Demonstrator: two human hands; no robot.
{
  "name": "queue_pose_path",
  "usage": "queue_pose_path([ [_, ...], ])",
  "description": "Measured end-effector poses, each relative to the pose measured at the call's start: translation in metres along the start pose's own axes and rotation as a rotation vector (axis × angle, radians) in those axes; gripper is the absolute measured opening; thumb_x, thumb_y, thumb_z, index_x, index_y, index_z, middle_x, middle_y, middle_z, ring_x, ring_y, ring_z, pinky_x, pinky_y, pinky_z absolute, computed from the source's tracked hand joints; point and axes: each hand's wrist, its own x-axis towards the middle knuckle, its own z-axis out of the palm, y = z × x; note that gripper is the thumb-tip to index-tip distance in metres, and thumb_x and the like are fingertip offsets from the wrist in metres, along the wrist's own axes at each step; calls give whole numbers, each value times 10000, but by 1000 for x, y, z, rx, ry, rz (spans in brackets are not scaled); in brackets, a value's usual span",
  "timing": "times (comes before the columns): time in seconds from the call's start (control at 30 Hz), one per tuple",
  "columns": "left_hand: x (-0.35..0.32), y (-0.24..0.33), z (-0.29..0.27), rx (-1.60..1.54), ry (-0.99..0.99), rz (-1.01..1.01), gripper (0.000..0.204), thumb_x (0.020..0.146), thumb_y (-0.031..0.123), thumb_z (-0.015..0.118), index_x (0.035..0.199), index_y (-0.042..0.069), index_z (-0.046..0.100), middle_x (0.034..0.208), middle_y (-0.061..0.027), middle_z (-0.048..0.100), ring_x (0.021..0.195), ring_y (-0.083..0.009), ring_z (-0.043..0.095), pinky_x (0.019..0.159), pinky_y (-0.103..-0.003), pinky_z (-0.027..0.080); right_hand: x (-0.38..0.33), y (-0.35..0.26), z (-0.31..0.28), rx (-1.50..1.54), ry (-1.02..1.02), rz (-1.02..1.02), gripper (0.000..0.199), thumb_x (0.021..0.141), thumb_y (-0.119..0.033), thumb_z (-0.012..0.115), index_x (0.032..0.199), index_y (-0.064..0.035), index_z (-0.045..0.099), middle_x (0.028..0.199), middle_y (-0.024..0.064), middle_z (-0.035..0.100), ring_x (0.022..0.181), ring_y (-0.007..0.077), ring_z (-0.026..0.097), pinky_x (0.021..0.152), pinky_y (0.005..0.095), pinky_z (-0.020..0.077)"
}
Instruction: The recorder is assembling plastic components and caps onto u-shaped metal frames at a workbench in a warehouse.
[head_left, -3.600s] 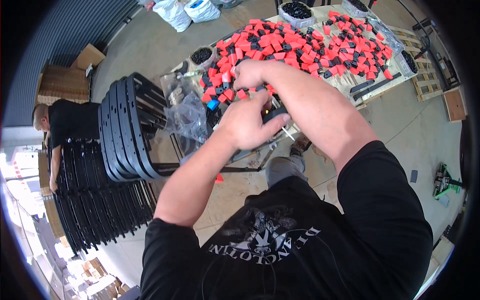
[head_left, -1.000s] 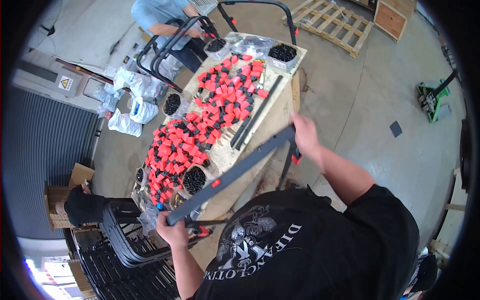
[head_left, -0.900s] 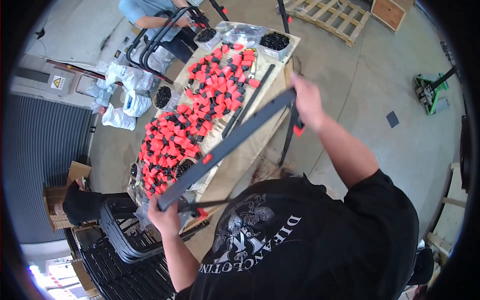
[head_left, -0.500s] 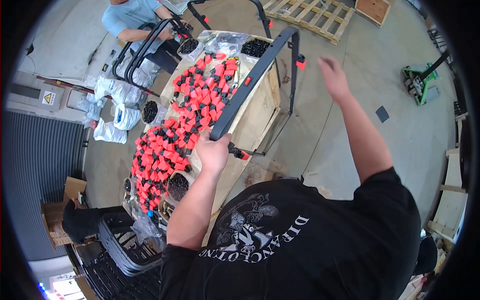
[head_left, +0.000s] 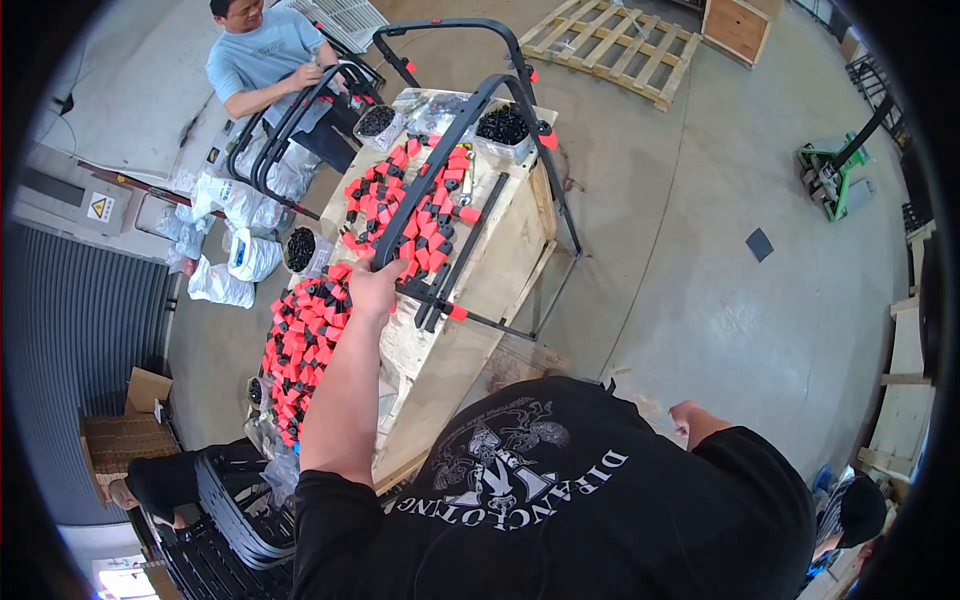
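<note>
A black tubular frame with red end pieces stands tilted over the wooden worktable, across a heap of parts. My left hand is closed round its near corner, thumb on top. Under and around the frame lie many red-and-black plastic pieces, spread along the table. My right hand is low beside my body, away from the table; only part of it shows and its fingers are mostly hidden. A second black frame rises at the table's far end.
Tubs of small black parts stand on the wooden table. At far left a co-worker handles more black frames. White bags lie left of the table. A wooden pallet and a green pallet jack are on the floor.
My left hand has moved left with the frame, which now reaches further over the heap. My right hand has dropped from its outstretched position to beside my body.
</note>
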Motion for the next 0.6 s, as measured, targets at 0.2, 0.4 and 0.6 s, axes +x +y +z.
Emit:
queue_pose_path([
  [0.2, -48, -69, -10, -232, 135, 190, 272, 834, 68, 781, 1053, -27, 651, 851, -45, 632, 773, -140, 593, 694, -291, 484, -3, -130, -61, 11, 181, -156, 357, 895, -283, 611, 1089, 4, 697, 782, 183, 703, 596, 280, 680, 549, 408, 565],
  [0.4, -235, -267, -36, 444, -252, -358, 512, 804, 484, 713, 1112, 75, 714, 1074, -198, 729, 952, -356, 701, 859, -448, 555, -8, -261, -77, 238, 239, -508, 297, 880, -220, 632, 1032, 31, 678, 757, 114, 667, 612, 230, 648, 520, 409, 519],
  [0.6, -505, -441, -130, 413, 37, -1308, 491, 949, 394, 475, 1138, 21, 733, 1204, -162, 716, 1136, -304, 685, 981, -408, 523, -41, -324, -30, -442, 116, -643, 257, 889, -232, 606, 1000, -5, 654, 728, 148, 687, 586, 269, 673, 500, 444, 546],
])
